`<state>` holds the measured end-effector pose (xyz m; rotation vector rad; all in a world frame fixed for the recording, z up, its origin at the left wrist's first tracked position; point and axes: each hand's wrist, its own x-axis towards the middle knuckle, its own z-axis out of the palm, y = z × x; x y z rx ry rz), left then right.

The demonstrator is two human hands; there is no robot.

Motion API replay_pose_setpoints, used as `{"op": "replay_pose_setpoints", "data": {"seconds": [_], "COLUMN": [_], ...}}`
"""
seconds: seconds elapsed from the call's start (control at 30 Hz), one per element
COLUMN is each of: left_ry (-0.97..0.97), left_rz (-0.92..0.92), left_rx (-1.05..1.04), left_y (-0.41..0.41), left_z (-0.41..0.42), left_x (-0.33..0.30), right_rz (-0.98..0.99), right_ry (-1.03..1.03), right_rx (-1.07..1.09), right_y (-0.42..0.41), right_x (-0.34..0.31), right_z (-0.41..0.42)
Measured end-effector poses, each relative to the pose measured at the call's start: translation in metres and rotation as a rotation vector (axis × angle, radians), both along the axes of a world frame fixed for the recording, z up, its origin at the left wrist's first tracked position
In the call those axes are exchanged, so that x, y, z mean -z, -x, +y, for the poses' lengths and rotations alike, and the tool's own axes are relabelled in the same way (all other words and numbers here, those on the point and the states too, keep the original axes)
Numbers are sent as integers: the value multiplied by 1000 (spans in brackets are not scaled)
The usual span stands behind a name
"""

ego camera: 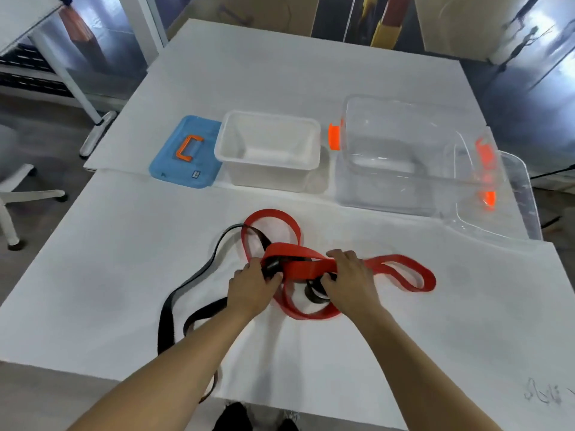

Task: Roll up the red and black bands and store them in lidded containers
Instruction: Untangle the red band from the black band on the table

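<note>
A red band and a black band lie tangled in loops on the white table. My left hand grips the black band where it crosses under the red one. My right hand holds the red band and a coil of black beneath it. Behind them stands an open white container, with its blue lid with an orange handle flat to its left. A clear container with orange clips stands at the right, its clear lid leaning beside it.
The black band trails left and toward the table's front edge by my left arm. An office chair base stands on the floor to the left. A table leg and shelving are at the far left; cardboard lies behind the table.
</note>
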<state>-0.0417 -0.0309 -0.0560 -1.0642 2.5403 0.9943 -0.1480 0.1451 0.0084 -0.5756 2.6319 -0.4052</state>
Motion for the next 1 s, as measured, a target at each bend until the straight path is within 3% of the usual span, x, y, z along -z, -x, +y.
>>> {"op": "replay_pose_setpoints", "data": {"seconds": [0.23,0.57,0.83,1.0], "left_ry": [112,-168,-139,-201], "left_rz": [-6,189,282,398], "left_rx": [-181,-144,-203,-190], "left_y": [22,-14,-32,-29], "left_z": [5,-5,-14,-20], "left_x": [1,-8,-40,-71], "right_rz": [6,-41,134,62], "right_ry": [-8,-242,-225,-140], "right_rx": [-226,-448,-272,-109], "right_y": [17,9,-1,-6], "right_x": [15,48,51,36], "right_z": [-57,-42,-17,0]}}
